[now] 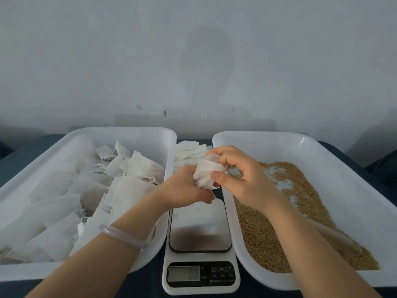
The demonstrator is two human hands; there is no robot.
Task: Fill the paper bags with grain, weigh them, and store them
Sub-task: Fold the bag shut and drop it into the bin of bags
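While our fingers cover much of it, we hold a small white paper bag (207, 176) above the far end of the scale (199, 229), its mouth and contents hidden. Our left hand (189, 189) grips its lower part from beneath. Our right hand (242, 177) pinches its upper edge, with a pale translucent item we cannot identify at the fingertips. Beyond the scale, our hands half cover a stack of empty bags (189, 149). Left of the scale, a tray of bags (129, 132) is cut off by the frame. Right of the scale, another tray (279, 136) holds grain (268, 244), where a clear, blurred object (330, 233) lies.
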